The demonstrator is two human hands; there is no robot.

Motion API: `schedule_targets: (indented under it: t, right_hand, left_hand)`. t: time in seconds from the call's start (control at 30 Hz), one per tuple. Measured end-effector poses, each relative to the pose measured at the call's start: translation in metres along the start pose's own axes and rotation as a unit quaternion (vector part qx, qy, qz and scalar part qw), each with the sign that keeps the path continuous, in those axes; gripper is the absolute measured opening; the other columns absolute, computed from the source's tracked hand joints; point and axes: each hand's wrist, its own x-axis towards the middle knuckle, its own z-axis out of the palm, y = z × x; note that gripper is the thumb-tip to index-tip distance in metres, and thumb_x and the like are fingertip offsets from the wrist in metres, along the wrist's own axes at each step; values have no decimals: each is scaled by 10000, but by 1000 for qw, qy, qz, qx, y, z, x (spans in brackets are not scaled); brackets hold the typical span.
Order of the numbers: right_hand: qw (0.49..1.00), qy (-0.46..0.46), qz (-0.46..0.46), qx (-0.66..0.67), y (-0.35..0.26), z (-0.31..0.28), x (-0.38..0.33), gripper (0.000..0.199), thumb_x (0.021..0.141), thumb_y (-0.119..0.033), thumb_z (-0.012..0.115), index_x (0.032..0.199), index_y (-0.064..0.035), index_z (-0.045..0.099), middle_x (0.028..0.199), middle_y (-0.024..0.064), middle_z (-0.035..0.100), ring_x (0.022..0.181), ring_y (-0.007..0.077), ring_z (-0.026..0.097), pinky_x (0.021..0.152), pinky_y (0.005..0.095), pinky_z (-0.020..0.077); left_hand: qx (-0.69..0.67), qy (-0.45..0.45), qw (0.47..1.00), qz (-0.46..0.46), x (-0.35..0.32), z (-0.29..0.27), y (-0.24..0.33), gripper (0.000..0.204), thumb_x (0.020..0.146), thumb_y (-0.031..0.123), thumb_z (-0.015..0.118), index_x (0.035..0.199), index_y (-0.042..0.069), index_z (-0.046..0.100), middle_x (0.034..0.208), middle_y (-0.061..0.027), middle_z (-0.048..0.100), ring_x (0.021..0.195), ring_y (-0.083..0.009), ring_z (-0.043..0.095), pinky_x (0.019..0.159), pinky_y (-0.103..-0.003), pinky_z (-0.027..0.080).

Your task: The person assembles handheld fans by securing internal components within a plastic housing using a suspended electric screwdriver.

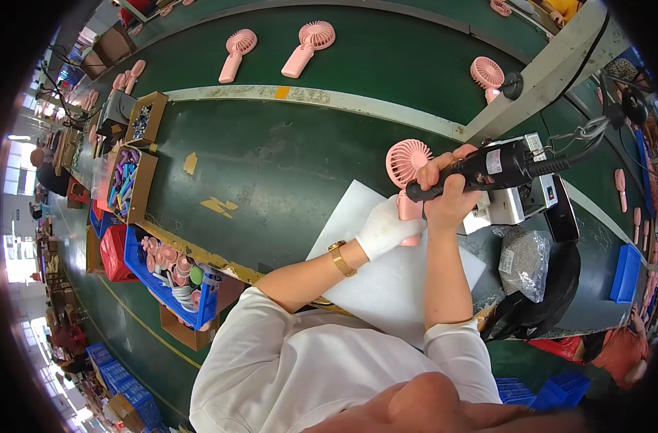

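My left hand (385, 227), in a white glove with a gold bracelet at the wrist, grips the handle of a pink handheld fan (407, 164) held upright over a white sheet (386, 278). My right hand (450, 195) is closed around a black electric screwdriver (487, 169), whose tip points at the fan just below its round head. A cable runs from the screwdriver up to the right.
Three more pink fans (308, 45) lie on the green conveyor belt (271, 159). Cardboard boxes (130, 180) and a blue crate (171, 278) of parts stand at the left. A bag of small screws (524, 260) and a blue tray (626, 273) sit to the right.
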Motion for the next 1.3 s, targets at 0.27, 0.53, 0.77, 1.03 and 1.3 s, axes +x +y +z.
schedule_targets:
  t: [0.27, 0.53, 0.77, 1.03, 1.3]
  right_hand:
    - [995, 55, -52, -68, -21, 14, 6, 530, 759, -322, 707, 1080, -38, 395, 605, 76, 488, 501, 154, 459, 461, 303, 403]
    - [951, 82, -169, -245, -63, -14, 13, 513, 791, -173, 670, 1150, 40, 372, 630, 88, 518, 533, 141, 460, 554, 263, 406]
    - [953, 106, -123, -256, -58, -14, 14, 528, 753, -82, 579, 1196, 67, 334, 614, 112, 509, 508, 164, 454, 511, 273, 412]
    - [932, 88, -142, -323, -47, -20, 17, 550, 809, -269, 577, 1206, 43, 359, 616, 70, 442, 553, 131, 402, 520, 261, 341]
    - [903, 114, -128, -393, -47, -1, 18, 778, 803, -513, 602, 1258, 49, 316, 612, 75, 460, 508, 134, 392, 477, 256, 334]
  left_hand:
    - [-147, -37, 988, -21, -1, -9, 6, 411, 714, 193, 661, 1037, 8, 485, 851, -76, 600, 781, -167, 609, 709, -293, 483]
    - [75, 28, 983, 166, 120, -84, 70, 487, 701, 324, 705, 1029, 18, 517, 923, -131, 554, 876, -244, 571, 789, -347, 463]
    - [479, 434, 762, 38, 225, -185, 86, 574, 724, 364, 694, 1098, -13, 476, 1155, -167, 493, 1100, -297, 478, 896, -410, 424]
    - [424, 310, 850, 40, 250, -225, 70, 419, 681, 314, 679, 956, 15, 577, 957, -189, 623, 914, -317, 611, 807, -382, 496]
    - [-135, 132, 963, 191, 138, -154, 63, 265, 688, 44, 684, 892, 16, 518, 810, -56, 597, 730, -125, 599, 690, -260, 496]
